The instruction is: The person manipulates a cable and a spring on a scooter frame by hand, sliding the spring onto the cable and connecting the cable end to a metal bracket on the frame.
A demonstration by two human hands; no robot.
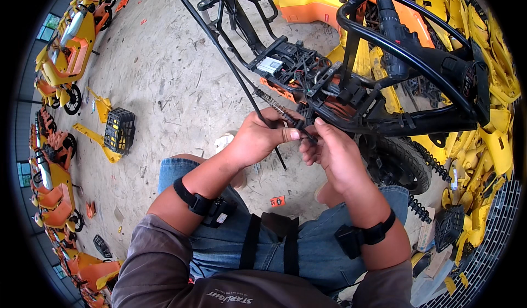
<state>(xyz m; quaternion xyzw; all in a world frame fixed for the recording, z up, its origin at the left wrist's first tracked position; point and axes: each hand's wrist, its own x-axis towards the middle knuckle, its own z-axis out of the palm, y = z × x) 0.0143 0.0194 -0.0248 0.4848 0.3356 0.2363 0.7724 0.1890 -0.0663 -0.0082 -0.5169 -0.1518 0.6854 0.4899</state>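
Both my hands meet over my knees, beside a stripped black scooter frame (406,122). My left hand (258,138) is closed around a long thin black rod (222,50), whose lower end comes out below the fist. Its thumb presses toward the lower end of a coil-spring shock absorber (277,106). My right hand (337,157) has its fingers curled and thumb raised at a small dark part by that end; the fingers hide what it is. A black wheel (392,165) stands just right of my right hand.
A black power drill (392,39) rests on the frame's upper right. Yellow body panels (499,143) pile up along the right. Yellow-orange scooters (66,55) line the left. A black basket (119,130) with yellow parts lies on the dirt floor. Loose springs (428,157) hang by the wheel.
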